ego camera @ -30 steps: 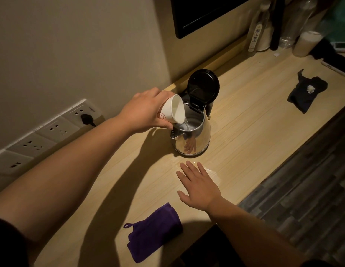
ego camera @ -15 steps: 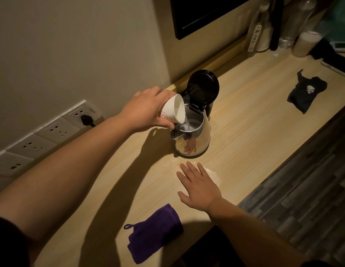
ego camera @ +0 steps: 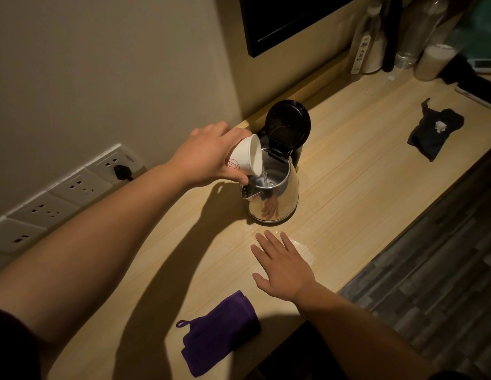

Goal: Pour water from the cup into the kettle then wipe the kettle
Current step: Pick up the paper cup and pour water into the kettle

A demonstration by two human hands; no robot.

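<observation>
At centre of the pale wood-grain countertop (ego camera: 362, 171) stands the polished stainless-steel electric kettle (ego camera: 277, 196), its round black hinged lid (ego camera: 288, 124) raised upright behind the open mouth. Directly over that mouth the small white paper cup (ego camera: 245, 159) is tipped steeply, rim downward, and a thin stream of water (ego camera: 264, 178) falls from its lip into the kettle. The left hand (ego camera: 208, 157) grasps the cup around its wall, fingers wrapped above and thumb beneath. The right hand (ego camera: 284, 266) lies flat and empty on the countertop just in front of the kettle, fingers spread, holding nothing. Near the front edge, beside the right wrist, rests the folded purple terry cloth (ego camera: 219, 333) with a small hanging loop, presumably for the wiping step, which is not yet begun.

Pouring appears well advanced, given the steep tilt. Risks, as judged: the stream enters close to the spout-side rim, so a small drift of the cup could send water down the outer wall; a glossy patch (ego camera: 302, 245) at the right fingertips may be spilled water, though this cannot be confirmed.

Further out, a row of white wall sockets (ego camera: 60, 196) carries one black plug (ego camera: 121, 171); a dark crumpled cloth (ego camera: 433, 133) lies well apart to the right. The cup bears a reddish printed emblem, illegible; a bottle (ego camera: 362, 50) at the back shows vertical characters too small to read.
</observation>
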